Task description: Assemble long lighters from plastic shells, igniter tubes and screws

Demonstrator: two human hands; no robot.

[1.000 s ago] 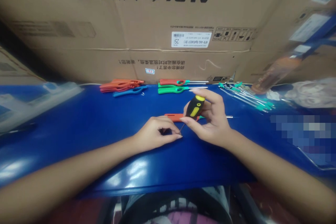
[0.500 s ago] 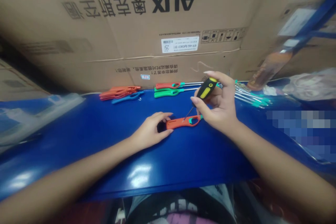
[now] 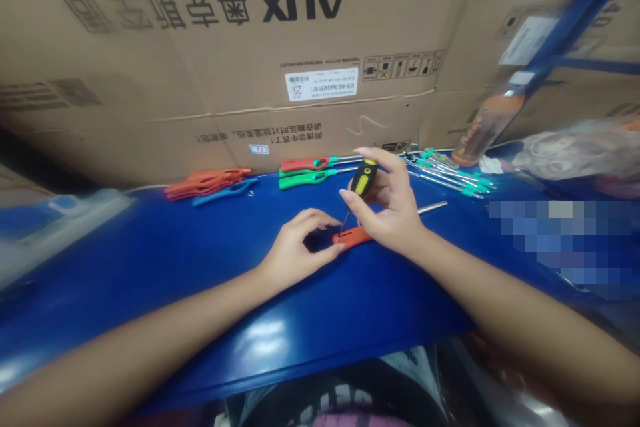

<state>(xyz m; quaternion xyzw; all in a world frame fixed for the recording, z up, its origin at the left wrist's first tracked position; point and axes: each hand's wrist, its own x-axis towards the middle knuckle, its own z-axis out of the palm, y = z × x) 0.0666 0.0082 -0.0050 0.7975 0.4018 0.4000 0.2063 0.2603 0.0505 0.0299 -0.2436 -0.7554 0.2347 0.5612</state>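
Note:
An orange long-nosed gas lighter [image 3: 356,236] lies on the blue table [image 3: 300,307], its metal tube pointing right. Thumb and fingertips of my left hand [image 3: 293,250] close around the lighter's left end, steadying it against the table. In my right hand [image 3: 395,207], a small black-and-yellow screwdriver [image 3: 364,178] is held by the handle, nearly upright. Its thin tip meets the lighter near the left end, beside the dark slot. My right hand covers the lighter's trigger area.
Behind stands a large cardboard box [image 3: 220,93]. Along its foot lie orange handle parts [image 3: 210,183], a blue one [image 3: 220,193], a red lighter [image 3: 305,165], a green lighter [image 3: 307,178] and several metal tubes [image 3: 450,177]. A bottle [image 3: 487,130] and plastic bag [image 3: 560,153] are at right.
The screwdriver tip has gone from the lighter's middle to its left end, and the screwdriver stands steeper. The lighter has shifted relative to my hands, and the camera view has turned slightly right.

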